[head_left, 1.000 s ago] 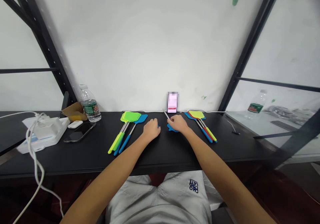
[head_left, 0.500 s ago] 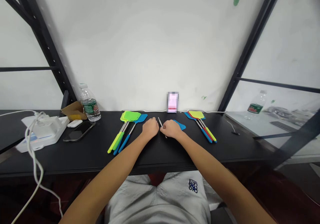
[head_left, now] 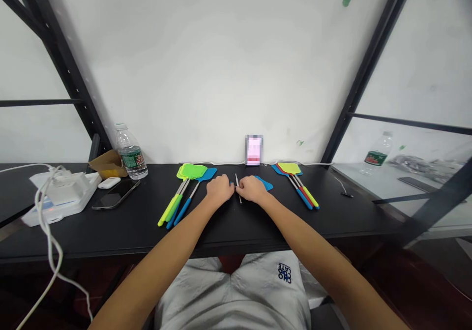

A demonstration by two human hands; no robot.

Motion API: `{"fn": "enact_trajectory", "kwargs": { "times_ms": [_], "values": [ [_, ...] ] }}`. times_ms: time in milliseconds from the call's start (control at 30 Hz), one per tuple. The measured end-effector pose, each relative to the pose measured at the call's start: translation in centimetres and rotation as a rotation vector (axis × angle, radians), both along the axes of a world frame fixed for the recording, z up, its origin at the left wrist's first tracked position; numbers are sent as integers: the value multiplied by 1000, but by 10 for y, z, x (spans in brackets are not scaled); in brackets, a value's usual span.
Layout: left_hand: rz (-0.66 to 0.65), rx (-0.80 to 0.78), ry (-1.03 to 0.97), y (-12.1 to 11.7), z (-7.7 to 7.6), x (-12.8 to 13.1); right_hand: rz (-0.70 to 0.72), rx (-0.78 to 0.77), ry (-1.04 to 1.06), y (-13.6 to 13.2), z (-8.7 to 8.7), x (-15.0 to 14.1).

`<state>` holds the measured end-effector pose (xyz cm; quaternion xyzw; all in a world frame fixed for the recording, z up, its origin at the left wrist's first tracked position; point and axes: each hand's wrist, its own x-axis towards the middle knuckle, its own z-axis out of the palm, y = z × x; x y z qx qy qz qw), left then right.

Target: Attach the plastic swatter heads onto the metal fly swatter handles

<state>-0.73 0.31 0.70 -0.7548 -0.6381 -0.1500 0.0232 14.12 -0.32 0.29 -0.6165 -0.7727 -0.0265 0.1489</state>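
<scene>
Plainly, the right grip [head_left: 251,189] clasps a silvery rod [head_left: 236,178], with the left grip's [head_left: 219,189] state unclear and lettering [head_left: 284,273] on the shorts [head_left: 236,290].

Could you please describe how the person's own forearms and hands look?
The left hand and right hand are both bare and ungloved. The forearms are bare too, with no sleeve, watch or cable in view.

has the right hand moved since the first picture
Yes. Judged against the upright phone, the right hand has shifted to the left and slightly nearer the person.
</scene>
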Motion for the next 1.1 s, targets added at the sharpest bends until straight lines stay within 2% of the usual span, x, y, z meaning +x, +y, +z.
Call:
{"fn": "enact_trajectory", "kwargs": {
  "times_ms": [400,733,833,1100],
  "values": [
    [-116,-34,30,0,0,-2,-106,-106,96,6,2,8],
    [-141,-35,18,-2,2,-1,-86,-97,177,8,1,11],
    [-167,-16,4,-1,-1,-1,-75,-32,296,10,2,14],
    [-241,25,-88,1,-4,0,-160,252,542,12,12,26]
  ]
}}
